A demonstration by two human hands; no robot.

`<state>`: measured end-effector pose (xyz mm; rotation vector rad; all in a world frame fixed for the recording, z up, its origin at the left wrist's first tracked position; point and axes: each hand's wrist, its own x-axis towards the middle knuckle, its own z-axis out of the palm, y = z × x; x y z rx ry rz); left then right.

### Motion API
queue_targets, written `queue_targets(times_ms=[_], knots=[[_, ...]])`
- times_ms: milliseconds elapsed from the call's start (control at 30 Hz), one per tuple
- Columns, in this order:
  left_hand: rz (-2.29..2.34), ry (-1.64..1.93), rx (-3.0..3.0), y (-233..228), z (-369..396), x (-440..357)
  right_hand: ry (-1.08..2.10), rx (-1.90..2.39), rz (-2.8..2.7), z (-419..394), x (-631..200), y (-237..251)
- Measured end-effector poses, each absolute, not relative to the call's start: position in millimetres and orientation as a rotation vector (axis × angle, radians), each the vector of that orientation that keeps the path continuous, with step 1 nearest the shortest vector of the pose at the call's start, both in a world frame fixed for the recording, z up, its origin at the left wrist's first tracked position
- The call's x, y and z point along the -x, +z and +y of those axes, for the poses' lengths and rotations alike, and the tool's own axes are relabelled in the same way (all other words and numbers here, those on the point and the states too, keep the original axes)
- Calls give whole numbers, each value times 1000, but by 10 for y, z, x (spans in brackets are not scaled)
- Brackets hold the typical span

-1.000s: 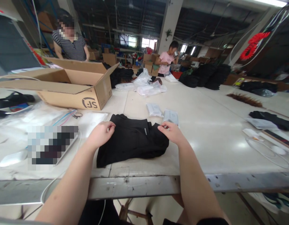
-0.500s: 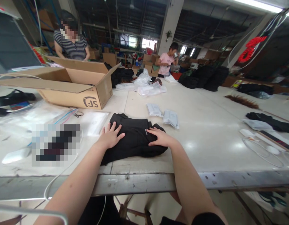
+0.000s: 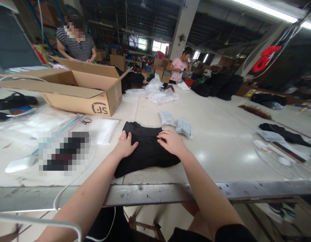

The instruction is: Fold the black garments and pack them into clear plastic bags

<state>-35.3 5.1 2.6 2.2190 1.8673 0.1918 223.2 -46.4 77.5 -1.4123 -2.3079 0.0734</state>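
Both hands lie flat, fingers loosely spread, grasping nothing — the left hand (image 3: pixel 126 146) and right hand (image 3: pixel 171 142) press on the folded black garment (image 3: pixel 146 149) near the worktop (image 3: pixel 221 141) front edge. Half a second ago they rested slightly nearer the edge — the fingers wider.

A folded black cloth garment (image 3: pixel 146 149) is pressed under both hands; an open brown cardboard box (image 3: pixel 77 90) sits behind-left, two small flat plastic packets (image 3: pixel 175 122) just behind-right.
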Motion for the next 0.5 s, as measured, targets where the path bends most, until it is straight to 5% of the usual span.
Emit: queue_targets(times_ms=[500], knots=[[1894, 242, -2337, -18, -40, 267, 600, 1529, -2281, 181, -2222, 485]])
